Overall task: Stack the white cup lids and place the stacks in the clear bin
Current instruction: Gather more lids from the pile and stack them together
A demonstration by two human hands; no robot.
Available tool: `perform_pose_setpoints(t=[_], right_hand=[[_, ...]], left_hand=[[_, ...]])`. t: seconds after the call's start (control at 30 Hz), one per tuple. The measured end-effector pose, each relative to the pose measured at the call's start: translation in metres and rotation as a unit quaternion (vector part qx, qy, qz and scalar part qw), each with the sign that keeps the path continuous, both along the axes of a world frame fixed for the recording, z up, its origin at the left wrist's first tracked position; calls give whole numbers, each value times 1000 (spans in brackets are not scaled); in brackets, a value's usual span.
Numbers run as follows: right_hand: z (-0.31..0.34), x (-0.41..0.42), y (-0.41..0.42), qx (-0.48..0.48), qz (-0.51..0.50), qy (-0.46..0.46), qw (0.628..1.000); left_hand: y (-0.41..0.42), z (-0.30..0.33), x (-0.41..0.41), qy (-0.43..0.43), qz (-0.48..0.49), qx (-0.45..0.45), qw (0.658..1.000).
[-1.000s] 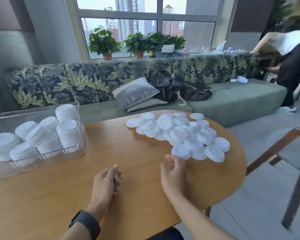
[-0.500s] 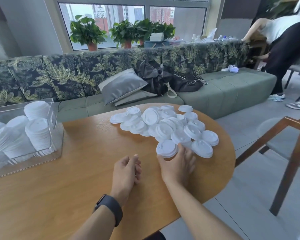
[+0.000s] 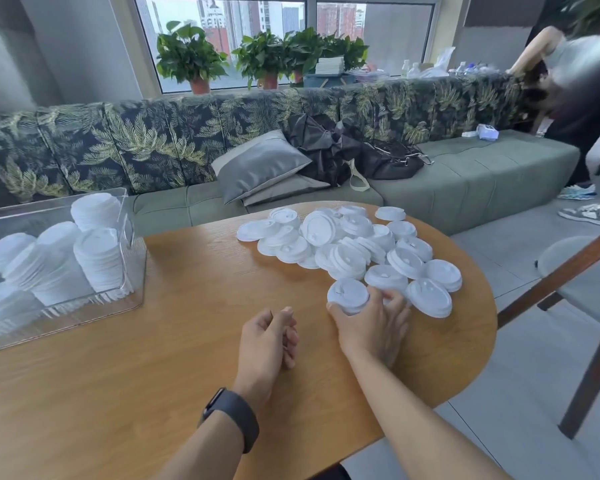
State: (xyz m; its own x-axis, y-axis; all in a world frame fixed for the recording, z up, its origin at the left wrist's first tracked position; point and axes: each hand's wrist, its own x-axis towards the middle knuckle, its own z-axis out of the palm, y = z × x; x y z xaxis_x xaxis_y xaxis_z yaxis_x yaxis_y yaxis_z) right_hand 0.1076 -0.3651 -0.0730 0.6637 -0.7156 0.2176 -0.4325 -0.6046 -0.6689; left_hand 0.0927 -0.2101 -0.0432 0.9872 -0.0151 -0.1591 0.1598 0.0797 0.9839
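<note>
The right hand [image 3: 371, 323] lies palm down at the near edge of the loose pile, thumb and fingers closed around the nearest white cup lid [image 3: 349, 295], which looks lifted slightly off the wood, probably as the start of a new stack; a second lid [image 3: 386, 278] sits just beyond the fingertips, touching or nearly so. The left hand [image 3: 269, 336] rests on the round wooden table [image 3: 187, 341] just left of it, fingers loosely curled and holding nothing (a dark watch [image 3: 234, 415] is on that wrist), placed, I judge, to receive or steady lids as they are gathered. Outward from the grip, the remaining lids [image 3: 343, 240] spread in an overlapping heap toward the far right of the tabletop, mostly dome side up, so each can be nested on the next without flipping. Well apart at the far left stands the clear bin [image 3: 132, 278], already holding several finished stacks [image 3: 99, 265], some upright, some leaning. Beyond the table runs a green sofa [image 3: 465, 181].
</note>
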Motion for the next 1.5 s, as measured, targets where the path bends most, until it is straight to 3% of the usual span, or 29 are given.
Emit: perform_pose_setpoints(t=[0.3,0.47,0.7,1.03,1.3,1.5], right_hand=[[1,-15,9,32,93,-91,991],[5,-33,33,128,216,-126,960],[11,-53,96,176,326,-117,921],[13,-59,149,207,369,-85,902],[24,-43,141,391,360,-37,846],[19,-39,128,469,357,-26,808]], left_hand=[[16,-2,-3,9,-12,-35,999],[34,-5,-9,8,43,-19,999],[83,-9,-16,-16,40,-16,999],[147,-4,-34,-14,39,-20,999],[162,-6,-34,11,11,7,1000],[156,-1,-35,3,15,-62,998]])
